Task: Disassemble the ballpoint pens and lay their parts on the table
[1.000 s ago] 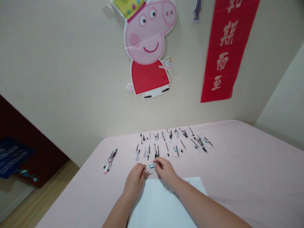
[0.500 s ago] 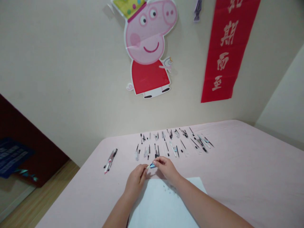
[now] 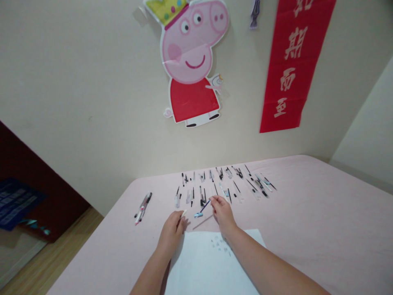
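Note:
My left hand [image 3: 174,226] is closed around a pale pen part [image 3: 183,214], whose tip pokes up past the fingers. To its right, my right hand [image 3: 221,211] pinches a thin dark blue pen refill [image 3: 205,205] by its upper end, slanting down to the left. At the refill's lower end is a shiny blue pen piece [image 3: 199,214]; whether it touches the refill or lies on the cloth, I cannot tell. Below both hands lies a white sheet of paper [image 3: 208,266] with small dark marks near its upper right.
Several pen parts, refills and caps [image 3: 204,196] lie in two rows beyond the hands. A bundle of pens [image 3: 143,209] lies at the left of the pink-covered table [image 3: 322,221]. A wall with a pig sticker [image 3: 193,98] and a red banner [image 3: 285,82] stands behind.
The hands have moved apart. The blue piece has left the pale part in my left hand, and the blue refill now shows in my right hand.

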A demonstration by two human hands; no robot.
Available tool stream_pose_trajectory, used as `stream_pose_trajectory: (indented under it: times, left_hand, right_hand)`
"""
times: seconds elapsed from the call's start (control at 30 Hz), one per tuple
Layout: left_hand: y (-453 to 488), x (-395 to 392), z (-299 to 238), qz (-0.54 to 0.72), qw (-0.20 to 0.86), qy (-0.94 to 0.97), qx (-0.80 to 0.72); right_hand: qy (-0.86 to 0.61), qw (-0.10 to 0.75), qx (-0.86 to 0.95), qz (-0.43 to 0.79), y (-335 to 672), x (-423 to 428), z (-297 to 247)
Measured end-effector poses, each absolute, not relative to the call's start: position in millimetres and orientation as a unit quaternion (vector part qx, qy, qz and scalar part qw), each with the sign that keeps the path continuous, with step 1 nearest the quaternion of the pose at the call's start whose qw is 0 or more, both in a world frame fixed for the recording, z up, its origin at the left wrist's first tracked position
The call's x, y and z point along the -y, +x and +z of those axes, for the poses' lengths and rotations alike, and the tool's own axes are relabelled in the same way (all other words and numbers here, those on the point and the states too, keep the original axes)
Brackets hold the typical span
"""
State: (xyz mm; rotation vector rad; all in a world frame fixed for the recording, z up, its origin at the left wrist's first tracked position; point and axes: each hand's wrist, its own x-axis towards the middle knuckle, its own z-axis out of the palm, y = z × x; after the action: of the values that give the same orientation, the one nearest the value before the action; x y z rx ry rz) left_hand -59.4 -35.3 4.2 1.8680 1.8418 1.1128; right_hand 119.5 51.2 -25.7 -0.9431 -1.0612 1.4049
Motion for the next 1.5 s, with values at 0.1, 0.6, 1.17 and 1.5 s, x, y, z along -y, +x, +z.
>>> stream_pose_trajectory:
  times: [0.1, 0.6, 1.17, 1.5]
  left_hand:
    - [-51.1, 37.4, 5.1, 0.426, 0.187, 0.621, -0.631]
    - [-22.9, 34.5, 16.6, 0.427, 0.244, 0.615, -0.617]
    - [-19.7, 9.4, 18.3, 0.563, 0.577, 0.251, -0.536]
    - [-4.5, 13.4, 32.1, 0.588, 0.66, 0.049, -0.465]
  right_hand:
    - [-0.368, 0.503, 0.455, 0.636, 114.1, -40.6, -12.2]
    - [-0.3, 0.398, 0.504, 0.705, 105.4, -27.3, -4.3]
    - [-0.318, 0.489, 0.546, 0.602, 107.2, -31.8, -9.9]
    - [-0.313, 0.493, 0.697, 0.416, 111.3, -28.4, -9.4]
